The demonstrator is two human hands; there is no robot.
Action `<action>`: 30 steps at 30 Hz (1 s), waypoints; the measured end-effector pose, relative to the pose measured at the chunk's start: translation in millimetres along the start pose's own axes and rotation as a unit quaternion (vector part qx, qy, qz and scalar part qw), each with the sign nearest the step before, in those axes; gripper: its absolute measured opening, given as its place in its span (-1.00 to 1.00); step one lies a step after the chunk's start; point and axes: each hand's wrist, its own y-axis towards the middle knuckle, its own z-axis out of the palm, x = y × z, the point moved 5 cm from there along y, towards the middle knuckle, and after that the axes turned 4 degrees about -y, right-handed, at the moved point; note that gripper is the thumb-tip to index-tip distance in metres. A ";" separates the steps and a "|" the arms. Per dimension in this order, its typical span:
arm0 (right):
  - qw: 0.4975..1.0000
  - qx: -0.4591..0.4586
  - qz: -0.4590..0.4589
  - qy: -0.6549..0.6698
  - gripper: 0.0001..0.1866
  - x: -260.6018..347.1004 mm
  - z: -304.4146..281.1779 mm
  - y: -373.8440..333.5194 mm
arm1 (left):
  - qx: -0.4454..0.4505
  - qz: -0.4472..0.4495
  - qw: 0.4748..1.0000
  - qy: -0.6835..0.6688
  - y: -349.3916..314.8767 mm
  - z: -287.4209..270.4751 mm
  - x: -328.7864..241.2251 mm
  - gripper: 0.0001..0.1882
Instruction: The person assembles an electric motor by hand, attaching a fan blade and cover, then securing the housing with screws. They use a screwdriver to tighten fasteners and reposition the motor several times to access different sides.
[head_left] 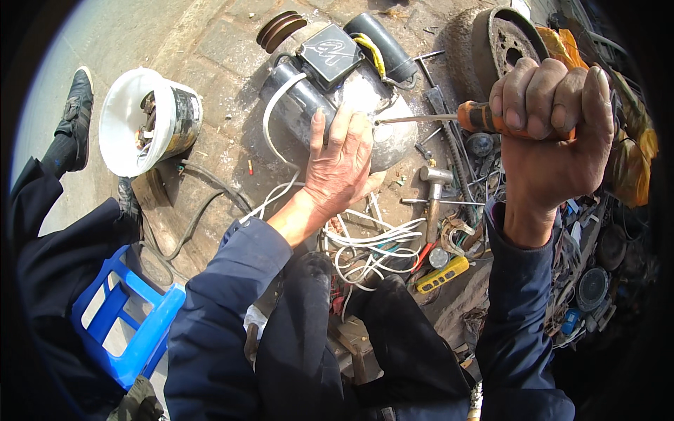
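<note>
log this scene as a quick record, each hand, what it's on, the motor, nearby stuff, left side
left hand: spread over the motor, fingers resting on its casing; the hand itself is at
right hand: closed around the orange-and-black handle of a screwdriver
screwdriver tip: at the motor's end, just right of the left hand's fingers; whether it sits in a screw cannot be told
motor top: black square box, black cylinder beside it
nearby: hammer, coiled white cable
left side: white bucket, blue stool
</note>
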 end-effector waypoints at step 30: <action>0.748 0.309 -0.086 -0.581 -0.63 52.9 45.7 6.3 | 0.018 -0.023 0.998 0.050 1.6 3.3 -3.0 0.15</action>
